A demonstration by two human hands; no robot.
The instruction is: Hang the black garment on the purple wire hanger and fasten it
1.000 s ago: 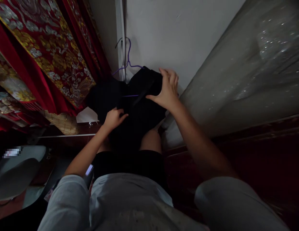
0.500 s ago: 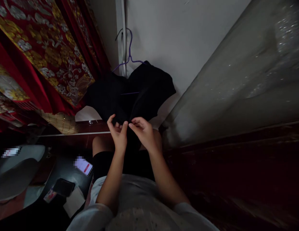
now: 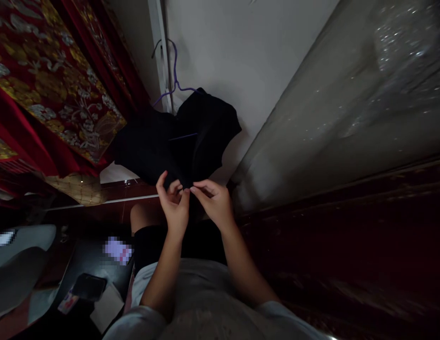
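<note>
A black short-sleeved garment [image 3: 212, 127] hangs by a purple wire hanger [image 3: 176, 78] against the wall. Its front gapes at the neck, where the hanger's lower bar shows. At the bottom of that opening, my left hand [image 3: 174, 203] pinches the dark cloth between thumb and fingers, its index finger raised. Close beside it, my right hand [image 3: 214, 200] pinches the cloth's edge with thumb and index finger. The two thumb tips nearly meet. Any fastener between the fingers is too dark and small to make out.
Red embroidered cloth [image 3: 64, 80] hangs at the left. A plastic-wrapped grey panel [image 3: 312, 113] leans at the right. Low on the left, a lit phone [image 3: 117, 250], a dark case-like item [image 3: 89, 286] and a pale sheet [image 3: 107, 308] lie on a black surface beside a grey chair [image 3: 24, 269].
The view has swung slightly to the right, so the garment and surroundings appear farther left. Both hands keep their pinch on the cloth, with small finger shifts.
</note>
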